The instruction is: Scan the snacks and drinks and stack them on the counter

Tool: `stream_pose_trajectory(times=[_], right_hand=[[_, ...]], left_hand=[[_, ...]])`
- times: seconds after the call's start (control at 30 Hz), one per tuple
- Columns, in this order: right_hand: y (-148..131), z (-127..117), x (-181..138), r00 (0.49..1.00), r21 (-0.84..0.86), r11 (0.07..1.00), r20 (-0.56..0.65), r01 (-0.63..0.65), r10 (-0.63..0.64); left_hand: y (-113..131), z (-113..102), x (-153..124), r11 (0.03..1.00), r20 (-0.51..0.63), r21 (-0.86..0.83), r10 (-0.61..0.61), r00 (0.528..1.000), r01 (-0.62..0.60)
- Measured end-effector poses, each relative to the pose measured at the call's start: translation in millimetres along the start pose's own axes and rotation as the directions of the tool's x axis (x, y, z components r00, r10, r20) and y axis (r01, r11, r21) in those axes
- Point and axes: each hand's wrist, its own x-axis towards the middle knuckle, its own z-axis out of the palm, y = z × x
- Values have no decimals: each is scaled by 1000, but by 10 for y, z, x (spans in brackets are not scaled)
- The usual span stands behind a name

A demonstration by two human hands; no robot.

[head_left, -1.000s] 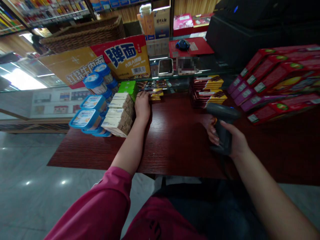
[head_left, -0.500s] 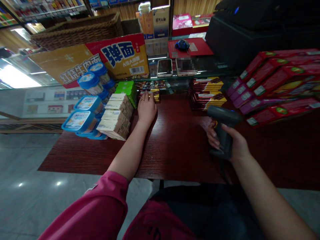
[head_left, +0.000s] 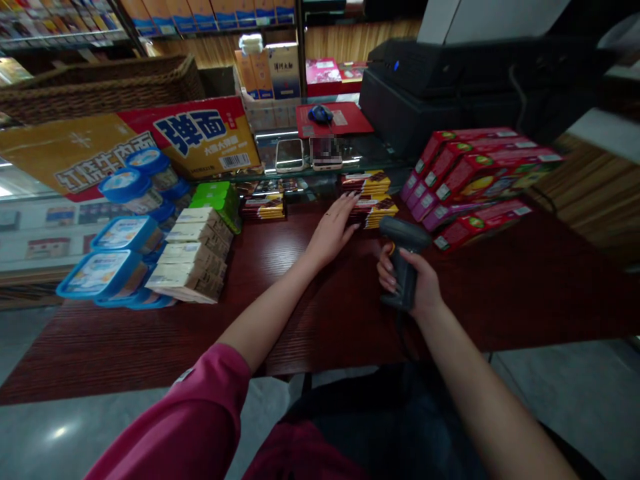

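My left hand [head_left: 332, 233] reaches across the dark red counter [head_left: 300, 320], fingers stretched out, its fingertips at the near stack of chocolate bars [head_left: 376, 210]. Whether it presses on the bars or only hovers at them is hard to see. Behind lies another stack of the same bars [head_left: 367, 181]. In my right hand [head_left: 417, 280] a dark barcode scanner [head_left: 405, 260] is gripped by its handle, head up, just in front of the bars. A smaller pile of chocolate bars [head_left: 263, 207] sits further left, beside green packs [head_left: 216, 203].
To the left stand small beige cartons [head_left: 190, 257] and blue-lidded tubs [head_left: 107, 270], with a noodle box [head_left: 200, 143] behind them. Red boxes [head_left: 480, 167] are stacked at the right. Two phones [head_left: 290, 155] and a mouse [head_left: 321, 114] lie beyond the counter on glass.
My left hand has left the small chocolate pile on the left and moved right to the larger stacks. My right hand still holds the scanner. The whole view has swung to the right.
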Motion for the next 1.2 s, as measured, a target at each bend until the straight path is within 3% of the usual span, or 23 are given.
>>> stream_pose_trajectory(times=[0.23,0.33,0.43,0.5,0.63,0.77,0.87,0.93,1.2], right_hand=[[-13,-33,13,1000,43,999,-11,15,-15],[-20,-34,4,1000,40,999,-9,11,-11],[-26,-24,-16,1000,39,999,-7,11,-11],[-22,-12,-29,1000,39,999,4,4,-4],[9,17,-38,997,12,999,61,-43,42],[59,40,-30,984,-57,993,138,-102,109],[90,41,-22,979,-92,989,154,-119,133],[102,37,-18,981,-96,989,147,-114,127],[112,58,-22,986,-102,989,124,-103,115]], left_hand=[[-15,-129,-43,1000,-69,5,-18,997,18],[93,-190,-101,994,-97,-107,-31,995,21],[196,-254,-176,969,-149,-219,-147,978,112],[231,-309,-245,943,-220,-255,-272,937,214],[203,-401,-378,838,-304,-386,-510,805,385],[135,-402,-377,589,-141,-662,-705,695,463],[127,-374,-332,400,22,-756,-775,631,518],[141,-365,-319,373,56,-759,-779,625,534],[145,-344,-354,412,34,-741,-765,643,530]])
